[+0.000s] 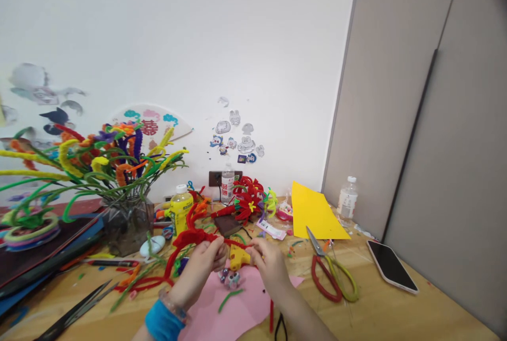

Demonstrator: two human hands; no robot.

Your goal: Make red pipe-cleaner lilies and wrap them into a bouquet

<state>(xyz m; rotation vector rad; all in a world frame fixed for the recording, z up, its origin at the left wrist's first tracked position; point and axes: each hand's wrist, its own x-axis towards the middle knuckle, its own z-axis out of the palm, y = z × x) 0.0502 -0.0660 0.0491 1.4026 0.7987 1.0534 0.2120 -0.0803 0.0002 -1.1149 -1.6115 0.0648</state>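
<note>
My left hand [204, 263], with a blue band at the wrist, is closed on a red fuzzy stem [198, 236] near the middle of the table. To its right, my right hand [267, 262] pinches the same red stem at its right end. The stem runs between both hands, and its looped part hangs left of my left hand. Behind and between the hands lies a yellow object [238, 258], partly hidden. Below are small bead-like figures [230, 278] and a short green stem [229, 300] on a pink sheet [222, 320].
Red-and-green scissors [327, 272] and a phone [392, 267] lie at right. Black scissors [75, 312] lie at left, near a glass vase [129, 225] of fuzzy stems. Behind stand a yellow bottle [181, 211], red flowers [249, 201] and a yellow sheet [317, 214].
</note>
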